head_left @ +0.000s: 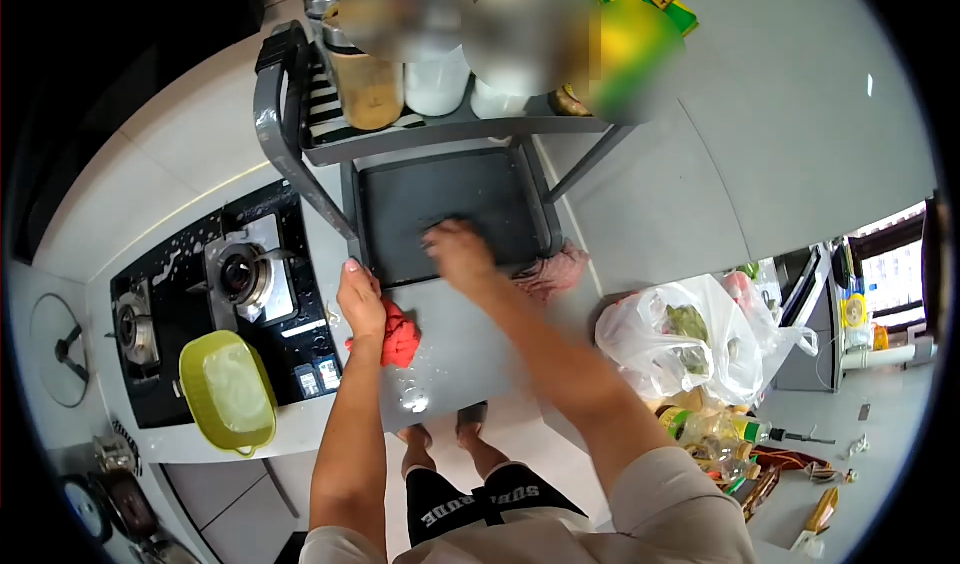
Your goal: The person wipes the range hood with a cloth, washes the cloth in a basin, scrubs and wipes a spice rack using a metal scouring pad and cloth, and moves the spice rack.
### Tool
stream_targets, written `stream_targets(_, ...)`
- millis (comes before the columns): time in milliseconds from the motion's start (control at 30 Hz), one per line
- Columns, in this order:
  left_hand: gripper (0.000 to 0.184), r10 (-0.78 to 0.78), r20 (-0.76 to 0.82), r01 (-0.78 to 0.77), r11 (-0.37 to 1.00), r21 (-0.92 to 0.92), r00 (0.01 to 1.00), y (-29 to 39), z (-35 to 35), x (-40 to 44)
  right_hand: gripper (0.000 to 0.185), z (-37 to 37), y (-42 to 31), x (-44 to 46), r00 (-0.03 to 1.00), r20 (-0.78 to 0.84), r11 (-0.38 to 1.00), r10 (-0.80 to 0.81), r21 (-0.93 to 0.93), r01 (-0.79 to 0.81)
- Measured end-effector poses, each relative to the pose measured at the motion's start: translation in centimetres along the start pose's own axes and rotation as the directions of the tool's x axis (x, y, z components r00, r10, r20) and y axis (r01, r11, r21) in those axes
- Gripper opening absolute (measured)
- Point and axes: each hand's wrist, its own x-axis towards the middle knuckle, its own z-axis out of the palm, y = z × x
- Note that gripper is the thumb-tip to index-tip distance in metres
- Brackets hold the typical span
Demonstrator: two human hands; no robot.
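Lower tray (490, 189) of a two-tier storage rack (268, 114), at counter level beneath a loaded upper shelf (440, 140). Near-left corner apparently steadied by the left hand (361, 302), red cloth (403, 337) bunched alongside. Right hand (460, 254) curled over the tray floor; whether anything is gripped by either cannot be told. Countertop (455, 349) wet-spotted; gas stove (180, 309) adjacent.

Pale tiled wall (120, 174); bright window (900, 276); light floor (550, 446).

Head-worn view, steeply down over tray (395, 209)
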Motion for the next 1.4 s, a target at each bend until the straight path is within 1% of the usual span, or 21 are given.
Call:
stream_targets(67,0.052,0.0,-0.045,0.003,0.997,0.074,0.999,0.9,0.0,-0.4,0.02,-3.8,2.6,1.3,0.968,-0.041,0.92,0.246,-0.304,-0.246)
stream_targets(100,0.052,-0.002,-0.042,0.005,0.997,0.076,0.999,1.1,0.1,-0.6,0.02,-3.3,5.6,2.0,0.969,-0.209,0.909,0.133,-0.364,-0.203)
stream_targets(167,0.046,0.095,-0.121,-0.062,0.966,0.25,0.988,1.4,0.5,-0.8,0.022,-2.1,4.9,3.7,0.944,-0.024,0.916,0.329,-0.235,-0.325)
stream_targets(200,0.036,0.301,-0.227,-0.22,0.921,0.323,0.926,-0.5,1.0,-0.5,0.023,-1.7,3.7,2.9,0.984,-0.078,0.96,0.158,-0.222,-0.172)
stream_targets(233,0.036,0.327,-0.336,-0.198,0.91,0.364,0.883,3.0,1.6,-2.2,0.024,-1.6,2.6,1.1,0.991,-0.133,0.975,-0.012,-0.221,-0.018)
stream_targets(300,0.037,0.654,-0.194,-0.466,0.687,0.558,0.731,5.2,2.4,-4.7,0.026,-2.8,2.7,-1.5,0.994,-0.105,0.983,-0.013,-0.185,-0.007)
stream_targets(333,0.038,0.67,0.078,-0.591,0.588,0.552,0.738,5.2,2.6,-5.2,0.029,-4.0,3.0,-2.5,0.99,-0.068,0.965,0.122,-0.226,-0.135)
stream_targets(367,0.038,0.594,0.303,-0.66,0.592,0.462,0.745,5.0,3.0,-5.2,0.032,-4.9,3.1,-3.1,0.966,-0.034,0.928,0.256,-0.27,-0.256)
stream_targets(433,0.038,0.396,0.523,-0.653,0.528,0.543,0.755,4.8,5.1,-3.7,0.04,-4.4,5.1,-1.8,0.964,-0.084,0.89,0.251,-0.372,-0.264)
stream_targets(467,0.038,0.397,0.528,-0.658,0.526,0.539,0.75,4.0,5.6,-3.3,0.043,-4.2,5.5,-0.2,0.979,-0.144,0.861,0.145,-0.47,-0.197)
stream_targets(533,0.046,0.353,0.623,-0.716,0.308,0.627,0.698,1.5,6.0,-2.4,0.045,-2.7,6.2,2.8,0.982,-0.188,0.817,0.032,-0.561,-0.134)
stream_targets(600,0.048,0.344,0.62,-0.708,0.305,0.637,0.705,1.6,5.9,-2.8,0.048,-1.4,6.6,5.1,0.968,-0.247,0.931,0.047,-0.341,-0.132)
stream_targets(700,0.051,0.345,0.625,-0.713,0.286,0.641,0.7,1.6,5.8,-2.9,0.049,-1.7,6.2,-0.4,0.988,-0.14,0.958,-0.06,-0.287,0.018)
stream_targets(767,0.052,0.346,0.623,-0.71,0.267,0.651,0.701,1.3,6.0,-2.7,0.048,-1.6,6.8,-1.4,0.975,-0.199,0.932,-0.094,-0.361,0.016)
stream_targets(833,0.052,0.379,0.621,-0.724,0.275,0.633,0.686,0.8,5.8,-2.7,0.046,-1.5,7.9,1.2,0.952,-0.294,0.875,0.086,-0.435,-0.213)
stream_targets(900,0.052,0.375,0.622,-0.723,0.277,0.633,0.688,1.1,5.9,-2.7,0.042,-1.4,8.4,5.6,0.938,-0.322,0.888,0.128,-0.384,-0.253)
stream_targets(1100,0.051,0.368,0.61,-0.712,0.354,0.606,0.702,1.3,5.8,-2.7,0.042,-1.3,6.4,0.6,0.953,-0.253,0.955,-0.164,-0.281,0.09)
stream_targets(1167,0.051,0.351,0.612,-0.705,0.35,0.617,0.709,1.8,5.2,-2.6,0.055,-1.9,7.8,0.8,0.967,-0.219,0.943,-0.133,-0.329,0.056)
stream_targets(1233,0.045,0.384,0.636,-0.742,0.35,0.571,0.67,2.7,4.3,-3.0,0.051,-4.0,7.6,4.5,0.975,-0.081,0.793,0.208,-0.569,-0.216)
stream_targets(1267,0.048,0.406,0.618,-0.739,0.401,0.542,0.674,4.0,3.4,-3.3,0.048,-4.1,8.5,6.7,0.971,-0.039,0.876,0.236,-0.423,-0.23)
stream_targets(1400,0.06,0.614,0.371,-0.67,0.374,0.641,0.697,5.6,2.0,-3.0,0.048,0.5,4.0,6.4,0.989,-0.141,0.897,0.045,-0.43,-0.102)
